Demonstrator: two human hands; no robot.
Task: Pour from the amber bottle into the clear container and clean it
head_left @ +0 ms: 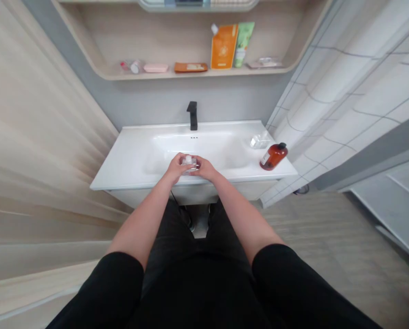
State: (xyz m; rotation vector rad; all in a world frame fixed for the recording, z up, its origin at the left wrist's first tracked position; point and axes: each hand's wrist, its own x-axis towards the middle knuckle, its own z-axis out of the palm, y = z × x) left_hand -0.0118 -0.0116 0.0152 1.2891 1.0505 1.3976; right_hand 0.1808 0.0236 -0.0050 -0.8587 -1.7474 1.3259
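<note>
Over the front edge of the white sink [132, 169], both hands hold one small clear bottle with a white top [188, 160]. My left hand [175, 167] is closed around its left side. From the right, my right hand [205, 167] grips the same bottle, with its fingers wrapped round it. The lower part of the bottle is partly hidden by the fingers. A black faucet [192, 116] stands behind the basin, beyond the hands.
On the counter's right side are an amber bottle with a black cap [273, 156] and a clear container [260, 140]. Above, a shelf [142, 43] holds an orange pouch [224, 47], a green tube [243, 45] and several small items. A curtain [36, 114] hangs at left.
</note>
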